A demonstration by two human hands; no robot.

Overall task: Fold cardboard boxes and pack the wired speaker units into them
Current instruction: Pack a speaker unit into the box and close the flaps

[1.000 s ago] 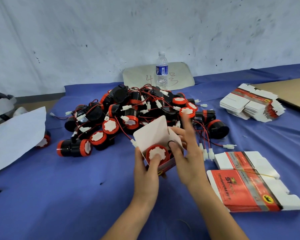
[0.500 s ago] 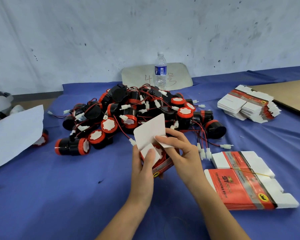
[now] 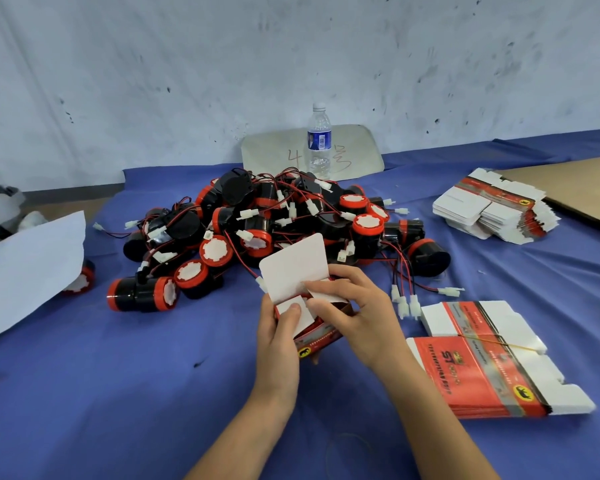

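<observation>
The left hand (image 3: 279,332) grips one made-up box (image 3: 321,337) from its left side, with the thumb pressing a small white side flap (image 3: 300,318) down over the opening. The right hand (image 3: 357,320) curls over the box from the other side, its fingertips pushing a second flap (image 3: 323,292) inward. The lid (image 3: 293,268) stands upright just beyond both hands, not yet tucked. Flaps and fingers hide what lies in the box, so I cannot tell whether a speaker is seated. Closing reads as the step in hand, and I judge this box nearly finished, with only the lid left to fold and tuck. No other closed box shows anywhere, so the job as a whole looks early. Just right of the right hand lies a banded bundle of flats (image 3: 478,368), red face up, and a second bundle (image 3: 465,318) touches its far edge; none of these is folded. Beyond the hands, close behind the lid, sits the heap of speakers (image 3: 274,220). They are black and red drums tangled in wires with white plugs, loose on the blue cloth (image 3: 118,375) and in no container. One more speaker (image 3: 84,278) peeks from under a white sheet (image 3: 25,268) well left of the left hand. Far to the right of the right hand a fanned stack (image 3: 492,209) of more flats waits. Past the heap a bottle (image 3: 319,143) stands by the wall.
</observation>
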